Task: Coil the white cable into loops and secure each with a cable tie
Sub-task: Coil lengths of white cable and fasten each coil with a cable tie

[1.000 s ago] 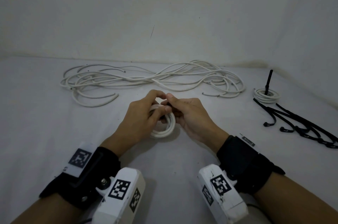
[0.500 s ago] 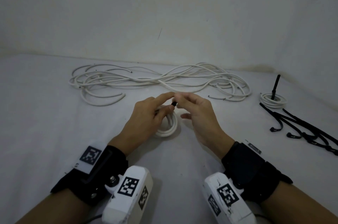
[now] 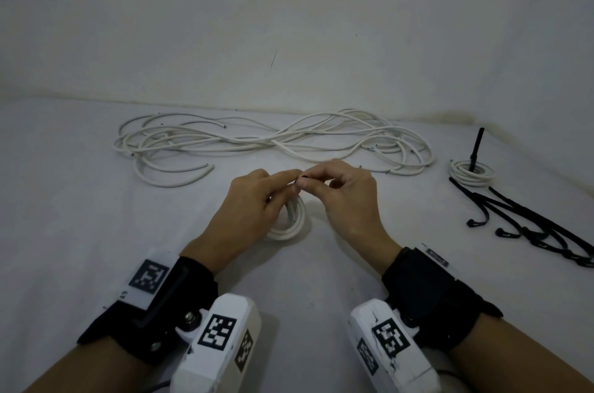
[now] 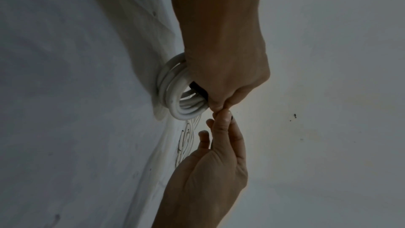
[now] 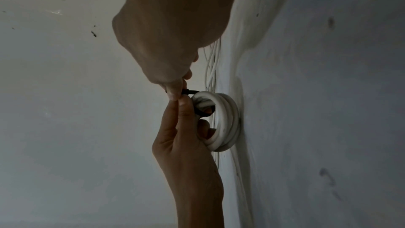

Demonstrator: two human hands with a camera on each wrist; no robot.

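Right hand (image 5: 166, 44) and left hand (image 5: 186, 138) pinch what looks like a black tie (image 5: 191, 91) around the white coil (image 5: 225, 120).

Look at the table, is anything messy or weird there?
Yes. The loose white cables lie in a tangle at the back. The finished coil at right has its black tie sticking straight up, untrimmed. Otherwise nothing looks broken or spilled.

Coil (image 3: 291, 221) partly covered by left hand (image 3: 247, 209). Cable tie (image 5: 198, 102) mostly hidden inside both pinching grips; locked or loose: cannot tell. Loose ties (image 3: 543, 228) cut off at right edge of head view.
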